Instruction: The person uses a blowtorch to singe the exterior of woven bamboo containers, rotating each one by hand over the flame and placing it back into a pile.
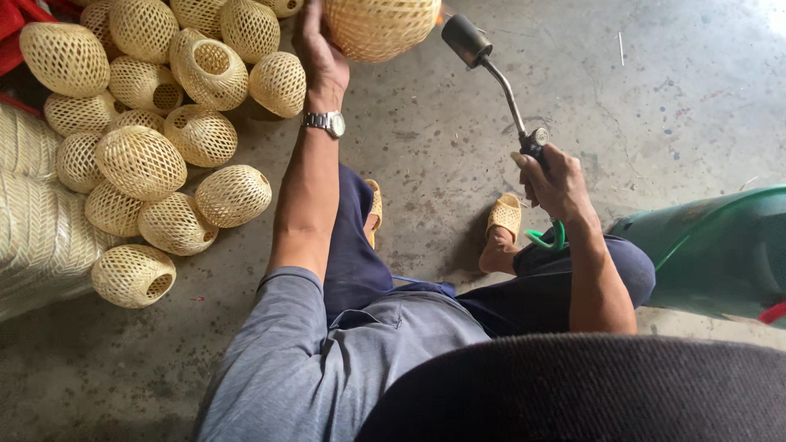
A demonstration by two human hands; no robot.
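So the concrete floor is the reference for everything here, and the biggest thing sitting on it is the green gas cylinder, laid at the right edge, with a thin green hose looped from it toward the torch. Next in size, a heap of woven baskets is piled on the floor at the left, all the same pale open-lattice egg shape, several with round mouths showing. One woven basket is held well above the floor at the top of the view, steadied by the left hand, whose fingers are spread and cupped against its side rather than clamped. It's judged to be very light and a bit springy, with thin strips that would probably crush or snap if squeezed hard, so a wide, gentle palm hold on the wall, or fingers hooked through the mouth rim, looks like the safest place to take it. The lattice gives plenty of grip, so slipping isn't much of a worry; scorching probably is. The gas torch is held above the floor just right of that basket, its dark nozzle pointed up at it, with the right hand wrapped closed around the handle by the valve. A metal wristwatch is worn on the left wrist, and yellow sandals rest on the floor.
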